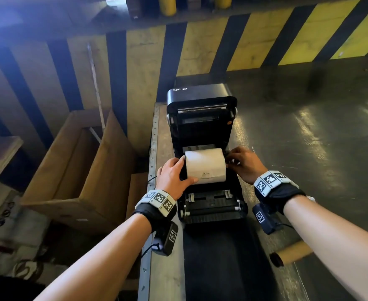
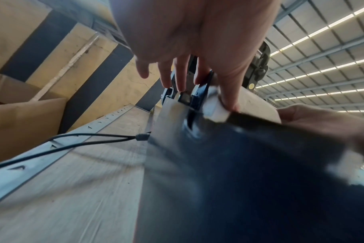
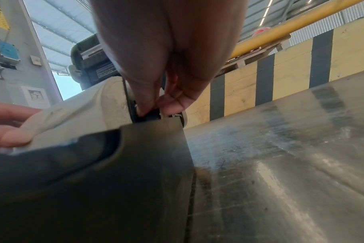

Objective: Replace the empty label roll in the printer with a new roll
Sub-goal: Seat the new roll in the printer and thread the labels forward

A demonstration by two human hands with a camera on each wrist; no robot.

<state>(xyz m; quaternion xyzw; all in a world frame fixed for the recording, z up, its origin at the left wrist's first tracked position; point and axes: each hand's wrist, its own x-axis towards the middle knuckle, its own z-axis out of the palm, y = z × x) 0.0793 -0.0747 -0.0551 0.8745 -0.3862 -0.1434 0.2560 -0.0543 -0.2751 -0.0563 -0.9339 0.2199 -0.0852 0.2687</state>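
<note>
A black label printer (image 1: 200, 98) stands on the table with its lid raised. The new white label roll (image 1: 204, 165) lies across its open bay. My left hand (image 1: 178, 172) grips the roll's left end, thumb laid along the front (image 2: 229, 98). At the right end my right hand (image 1: 233, 162) pinches the black roll guide (image 3: 151, 115) between thumb and fingers. The white roll (image 3: 106, 102) shows beside that guide in the right wrist view. An empty brown cardboard core (image 1: 291, 255) lies on the table at the front right, partly behind my right forearm.
The printer sits on a dark mat (image 1: 217, 268) on a metal table (image 1: 309, 148). Open cardboard boxes (image 1: 76, 170) stand off the table's left edge. A yellow-and-black striped barrier (image 1: 200, 51) runs behind. A black cable (image 2: 73, 139) plugs into the printer's left side.
</note>
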